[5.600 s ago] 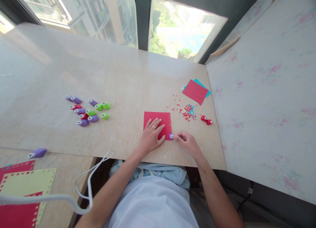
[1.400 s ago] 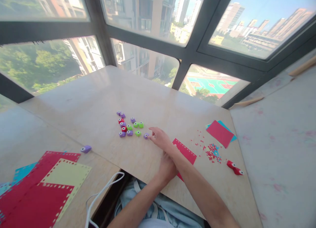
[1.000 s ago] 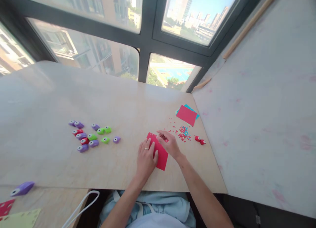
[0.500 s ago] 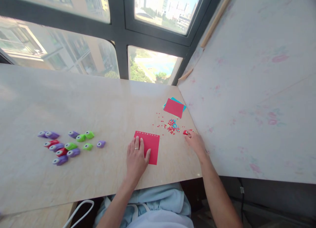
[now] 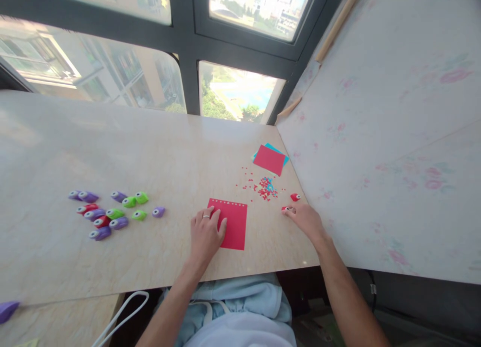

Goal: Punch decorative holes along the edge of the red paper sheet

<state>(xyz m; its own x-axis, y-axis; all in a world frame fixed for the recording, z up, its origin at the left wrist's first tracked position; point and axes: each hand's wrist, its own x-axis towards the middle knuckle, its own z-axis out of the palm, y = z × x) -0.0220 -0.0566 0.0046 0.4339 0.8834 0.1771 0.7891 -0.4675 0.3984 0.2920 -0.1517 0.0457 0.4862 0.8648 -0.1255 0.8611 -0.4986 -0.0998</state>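
- Red square paper [image 5: 233,226] lies flat on the pale wooden table [image 5: 150,151], near its front edge, with a row of small punched holes along the far side.
- The left hand [image 5: 205,234] rests on the left part of this paper; the fingers are spread and flat, pressing it down, and they grip nothing. A ring is on one finger.
- The right hand [image 5: 306,219] is to the right of the paper, apart from it. Its fingertips close on a small red punch [image 5: 286,208] that sits on the table.
- A second red punch [image 5: 295,197] lies just beyond the first one, not touching the hand.
- Small red and blue paper bits [image 5: 265,185] are scattered behind the paper, and farther back there is a stack of red and blue sheets [image 5: 269,159].
- On the left, well apart from both hands, a group of purple, green and red punches [image 5: 112,214] lies on the table.
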